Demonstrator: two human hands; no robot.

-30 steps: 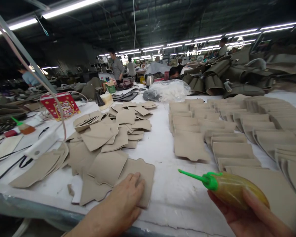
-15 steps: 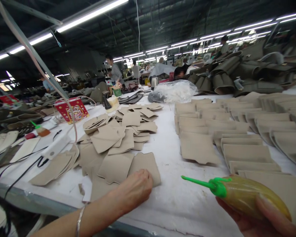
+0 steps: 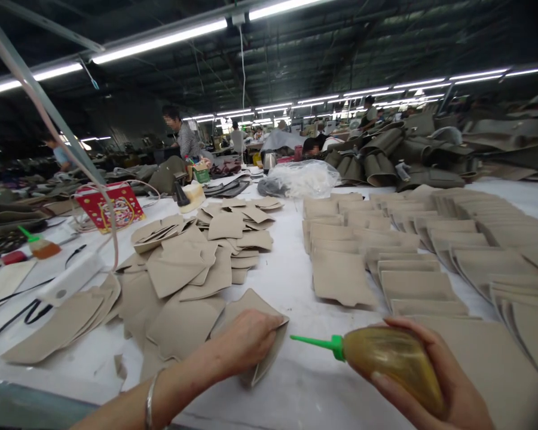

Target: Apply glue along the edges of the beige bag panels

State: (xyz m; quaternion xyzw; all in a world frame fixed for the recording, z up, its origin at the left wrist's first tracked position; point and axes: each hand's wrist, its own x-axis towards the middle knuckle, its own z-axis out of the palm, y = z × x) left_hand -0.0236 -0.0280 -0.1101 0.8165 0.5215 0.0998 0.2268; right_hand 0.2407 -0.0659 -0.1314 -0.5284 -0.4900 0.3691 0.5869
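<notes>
My left hand (image 3: 251, 337), a silver bangle on its wrist, grips the right edge of a beige leather piece (image 3: 246, 304), whose near corner is tilted up off the white tabletop (image 3: 287, 379). In my right hand (image 3: 448, 373) lies a squeeze bottle (image 3: 392, 358) of amber liquid, fingers wrapped round it. Its green nozzle points left, its tip a short way right of the piece. A loose heap of beige pieces (image 3: 177, 263) spreads beyond and left of my left hand. Rows of overlapping beige pieces (image 3: 412, 286) cover the right side.
A second green-tipped bottle (image 3: 45, 246), a red box (image 3: 110, 206), a white power strip (image 3: 72, 278) and black cords are on the left. Behind stand a clear plastic bag (image 3: 302, 178) and dark leather parts (image 3: 385, 158). A person (image 3: 186, 137) is in the background.
My left hand has taken hold of a beige piece and lifted its edge. The bottle in my right hand has come left, nearer the piece. The view has turned slightly right.
</notes>
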